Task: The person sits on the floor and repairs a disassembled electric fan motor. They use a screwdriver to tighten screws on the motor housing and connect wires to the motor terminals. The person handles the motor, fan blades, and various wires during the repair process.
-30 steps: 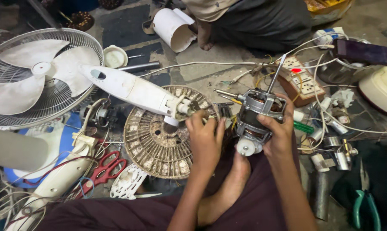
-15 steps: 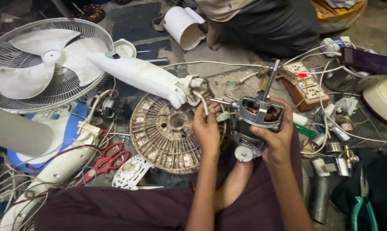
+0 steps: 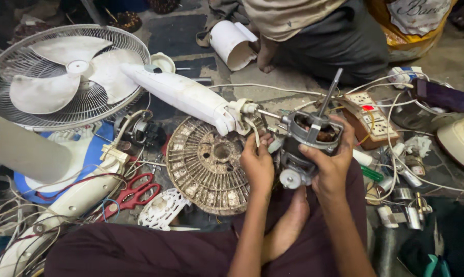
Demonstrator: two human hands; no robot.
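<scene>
Since the earlier frame the motor has tilted, its shaft now slanting toward upper right, and the left hand has shifted to the wires at its side. Frame centre: right hand wrapped around the motor, holding it above the lap; left hand's fingers pinched on a white wire beside the motor. Left of the hands, a dirty round grille lies flat; red scissors lower left. Beyond, a white stand tube meets the motor's wires. Upper left, a fan; upper right, a socket strip. Top, another person's leg.
</scene>
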